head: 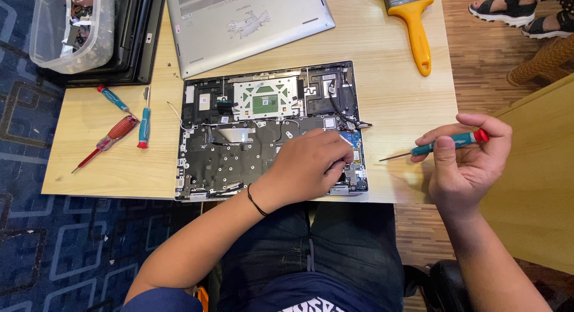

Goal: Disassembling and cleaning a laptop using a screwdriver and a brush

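Left hand [311, 165] palm down, fingers curled; right hand [463, 156] fingers pinched shut.

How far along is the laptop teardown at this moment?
Done: the silver bottom cover is off and set aside, baring the opened laptop. In hand: the left hand rests on its lower right corner; the right hand holds a teal screwdriver. Left: cables and boards remain inside.
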